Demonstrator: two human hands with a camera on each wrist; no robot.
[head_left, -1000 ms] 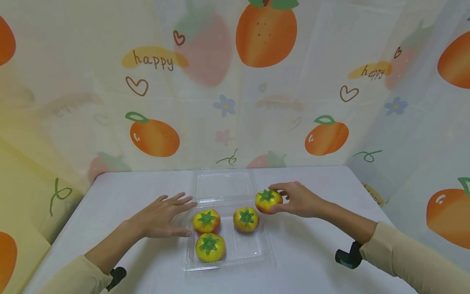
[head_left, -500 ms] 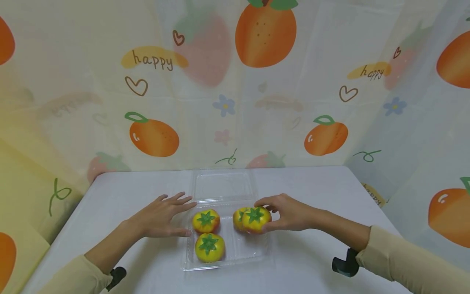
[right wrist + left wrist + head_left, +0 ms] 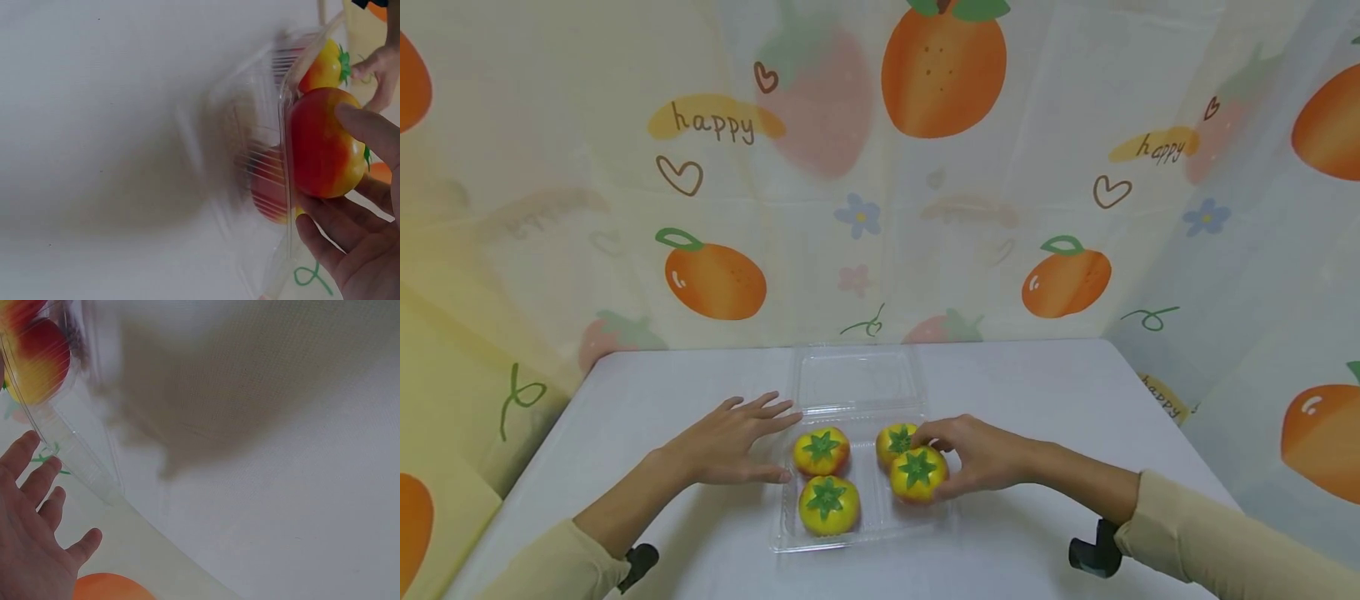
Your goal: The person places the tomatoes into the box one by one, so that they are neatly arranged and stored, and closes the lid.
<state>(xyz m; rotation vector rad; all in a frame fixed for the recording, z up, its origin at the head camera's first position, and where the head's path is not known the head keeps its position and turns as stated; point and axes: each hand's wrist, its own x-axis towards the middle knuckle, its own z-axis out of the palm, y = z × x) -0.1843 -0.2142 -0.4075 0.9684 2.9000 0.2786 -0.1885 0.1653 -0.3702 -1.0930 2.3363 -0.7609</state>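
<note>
Clear container [image 3: 871, 504]: lies on the white surface [image 3: 1022, 375]; hours below are read from its middle in the head view, twelve at the far side.
Right hand [image 3: 981, 457]: at three o'clock, thumb and fingers curved round the held fruit [image 3: 917, 473], gripping its side.
Held fruit: yellow and red, green star-shaped top facing up; over the container's right half, toward three o'clock; whether it touches the base cannot be told.
Left hand [image 3: 730, 440]: between nine and ten o'clock, fingers spread wide, beside the rim; contact with it is unclear.
Far-left fruit [image 3: 822, 450]: in the container at ten o'clock.
Near-left fruit [image 3: 829, 506]: in the container at eight o'clock, just beside the far-left one.
Far-right fruit [image 3: 893, 442]: in the container at one o'clock, partly hidden by the held fruit.
Lid [image 3: 859, 379]: clear, folded back at twelve o'clock.
Backdrop [image 3: 925, 275]: pale cloth printed with oranges, beyond the lid.
</note>
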